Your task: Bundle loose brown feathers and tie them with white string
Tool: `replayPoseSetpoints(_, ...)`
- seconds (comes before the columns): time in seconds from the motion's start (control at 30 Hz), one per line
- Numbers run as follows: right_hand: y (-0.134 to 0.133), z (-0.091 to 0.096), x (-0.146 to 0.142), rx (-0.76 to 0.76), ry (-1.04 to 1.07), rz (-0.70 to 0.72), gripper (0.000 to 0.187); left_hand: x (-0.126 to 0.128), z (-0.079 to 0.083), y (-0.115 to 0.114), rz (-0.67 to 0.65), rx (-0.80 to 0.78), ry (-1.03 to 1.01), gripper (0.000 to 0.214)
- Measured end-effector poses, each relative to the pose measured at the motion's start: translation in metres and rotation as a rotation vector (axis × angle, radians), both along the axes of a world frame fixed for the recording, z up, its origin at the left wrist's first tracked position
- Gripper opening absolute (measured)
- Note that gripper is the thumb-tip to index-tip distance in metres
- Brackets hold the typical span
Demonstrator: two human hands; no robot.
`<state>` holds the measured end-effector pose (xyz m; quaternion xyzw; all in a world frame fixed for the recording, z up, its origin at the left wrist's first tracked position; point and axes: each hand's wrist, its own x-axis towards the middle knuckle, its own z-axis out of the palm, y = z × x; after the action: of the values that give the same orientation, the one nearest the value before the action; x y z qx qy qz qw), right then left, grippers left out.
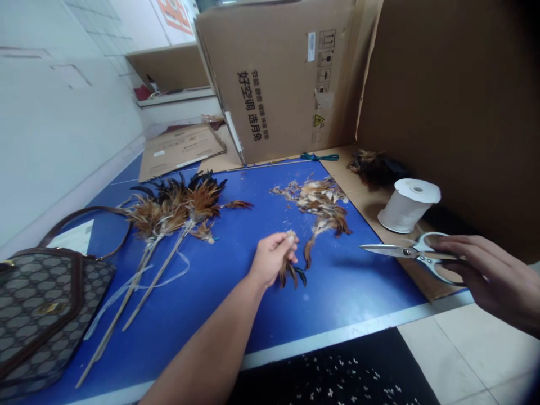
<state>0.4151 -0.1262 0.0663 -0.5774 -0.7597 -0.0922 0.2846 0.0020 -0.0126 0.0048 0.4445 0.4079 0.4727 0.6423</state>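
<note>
My left hand (274,256) pinches a small bunch of brown and dark feathers (291,274) over the blue tabletop (236,281), with the feather tips hanging down. To the right, my right hand (489,275) grips the handles of a pair of scissors (411,251), whose blades point left and look closed. A loose pile of brown and cream feathers (323,199) lies just beyond my left hand. On the left side of the table rest feather bundles (177,205) on thin sticks (158,275), with a pale ribbon (181,270) trailing beside them.
A white spool (409,207) stands on cardboard at the right, near a dark feather clump (373,167). Tall cardboard boxes (291,107) border the back and right. A patterned handbag (46,315) sits at the left edge. A green tie (319,157) lies at the back.
</note>
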Motion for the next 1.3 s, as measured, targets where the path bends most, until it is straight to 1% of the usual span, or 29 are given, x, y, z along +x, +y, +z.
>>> replayPoseSetpoints(0.07, -0.001, 0.004, -0.009, -0.023, -0.048, 0.125, 0.032, 0.005, 0.004, -0.004, -0.023, -0.013, -0.041, 0.034)
replayPoseSetpoints(0.1, -0.001, 0.006, -0.017, -0.019, -0.052, 0.159, 0.034, 0.010, 0.007, -0.007, -0.056, -0.016, -0.070, 0.034)
replayPoseSetpoints(0.2, 0.003, 0.014, -0.047, -0.041, -0.019, 0.223, 0.036, 0.029, 0.018, -0.025, -0.219, -0.028, -0.158, 0.035)
replayPoseSetpoints(0.27, 0.008, 0.017, -0.070, -0.081, 0.011, 0.264, 0.037, 0.043, 0.024, -0.038, -0.312, -0.058, -0.218, 0.039)
replayPoseSetpoints(0.3, 0.010, 0.016, -0.081, -0.097, 0.030, 0.279, 0.037, 0.049, 0.025, -0.043, -0.374, -0.041, -0.218, 0.042)
replayPoseSetpoints(0.4, 0.016, 0.011, -0.106, -0.129, 0.098, 0.312, 0.037, 0.061, 0.025, -0.052, -0.424, -0.004, -0.246, 0.045)
replayPoseSetpoints(0.5, 0.018, 0.004, -0.119, -0.162, 0.210, 0.324, 0.033, 0.063, 0.024, -0.052, -0.446, 0.038, -0.179, 0.045)
replayPoseSetpoints(0.63, 0.012, 0.001, -0.126, -0.278, 0.382, 0.311, 0.031, 0.063, 0.029, -0.052, -0.470, 0.081, -0.161, 0.047)
replayPoseSetpoints(0.7, 0.009, 0.002, -0.126, -0.293, 0.409, 0.300, 0.032, 0.064, 0.032, -0.055, -0.500, 0.072, -0.181, 0.045)
replayPoseSetpoints(0.8, 0.007, 0.001, -0.126, -0.188, 0.343, 0.270, 0.031, 0.065, 0.032, -0.059, -0.498, 0.037, -0.193, 0.043)
replayPoseSetpoints(0.9, 0.008, 0.000, -0.121, -0.095, 0.237, 0.241, 0.033, 0.066, 0.028, -0.060, -0.500, 0.016, -0.180, 0.043)
replayPoseSetpoints(1.03, 0.009, 0.001, -0.110, -0.029, 0.148, 0.214, 0.040, 0.066, 0.025, -0.059, -0.510, 0.070, -0.130, 0.041)
replayPoseSetpoints(1.2, 0.006, 0.007, -0.102, -0.002, 0.069, 0.199, 0.051, 0.066, 0.025, -0.058, -0.505, 0.070, -0.130, 0.040)
replayPoseSetpoints(1.3, 0.004, 0.001, -0.105, -0.007, 0.069, 0.197, 0.053, 0.068, 0.023, -0.061, -0.516, 0.046, -0.161, 0.041)
